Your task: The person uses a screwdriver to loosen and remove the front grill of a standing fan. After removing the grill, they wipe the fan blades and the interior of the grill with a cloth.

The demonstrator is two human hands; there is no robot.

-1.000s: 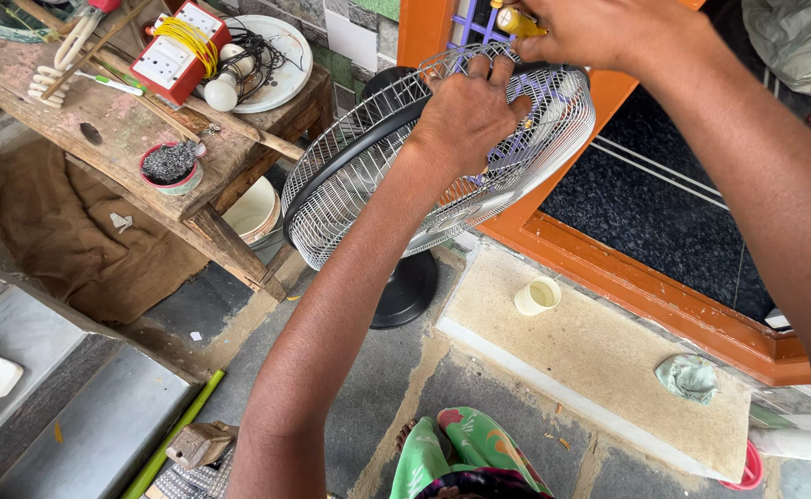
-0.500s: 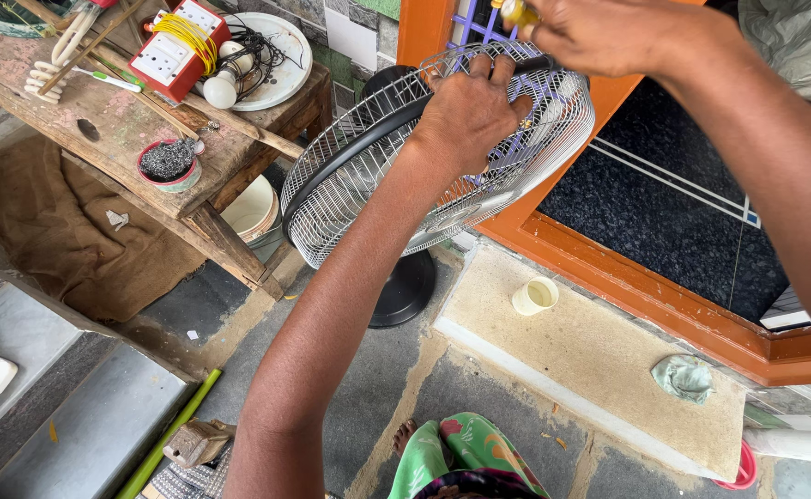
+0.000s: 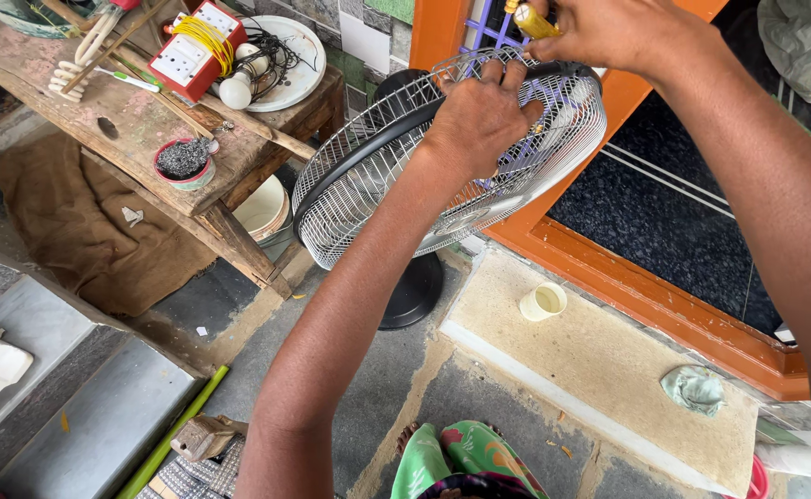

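The left hand (image 3: 481, 118) lies flat on the wire fan guard (image 3: 369, 185), its fingers (image 3: 502, 79) spread a little and hooked over the top rim. The right hand (image 3: 609, 32) is just above those fingers. It pinches a yellow screwdriver handle (image 3: 535, 20) tight. The fan stands on a black round base (image 3: 415, 291), below the hands. A small cup (image 3: 544, 301) sits on the step nearby.

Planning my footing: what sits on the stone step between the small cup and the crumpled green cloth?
Head view: nothing; the step is bare between cup and cloth.
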